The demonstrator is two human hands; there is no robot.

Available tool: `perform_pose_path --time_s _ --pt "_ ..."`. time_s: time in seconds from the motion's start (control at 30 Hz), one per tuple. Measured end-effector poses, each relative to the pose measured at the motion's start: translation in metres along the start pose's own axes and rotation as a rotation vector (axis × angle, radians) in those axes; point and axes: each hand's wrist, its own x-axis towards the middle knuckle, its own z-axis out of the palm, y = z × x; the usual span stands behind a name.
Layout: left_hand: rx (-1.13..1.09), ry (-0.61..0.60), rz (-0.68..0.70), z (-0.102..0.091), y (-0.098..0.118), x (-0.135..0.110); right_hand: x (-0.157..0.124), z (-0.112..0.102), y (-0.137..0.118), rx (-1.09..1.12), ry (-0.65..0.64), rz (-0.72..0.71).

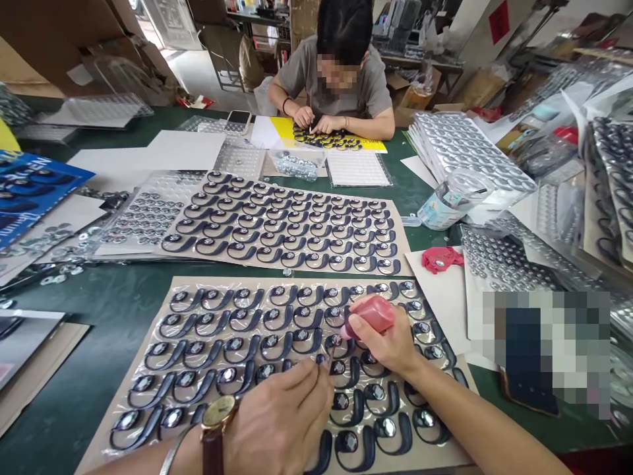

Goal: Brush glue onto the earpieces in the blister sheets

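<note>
My right hand grips a pink squeeze bottle, its nozzle pointing down and left at the rows of pieces. My left hand, with a watch at the wrist, is closed in a pinch close to the nozzle. A thin, shiny sliver shows at its fingertips, too small to name. Beneath both hands lies a brown board covered in clear film. On it sit rows of dark curved hook-shaped pieces, many with a round silver faceted stone at one end.
Beyond lies a second board of similar pieces. Trays of silver discs are at left. A plastic cup, a red cloth and stacked silver sheets stand right. A co-worker works across the green table.
</note>
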Motion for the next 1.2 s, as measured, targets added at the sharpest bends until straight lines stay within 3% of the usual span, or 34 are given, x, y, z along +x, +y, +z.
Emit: perform_pose_path --time_s 0.37,1.2 --pt "0.034 0.004 -0.008 -0.0007 0.0029 0.0024 0.0017 0.0018 0.0039 -0.051 -0.014 -0.011" --pt "-0.021 -0.023 -0.017 -0.0030 -0.0005 0.0028 0.0039 0.0001 -0.0018 -0.210 0.146 -0.157"
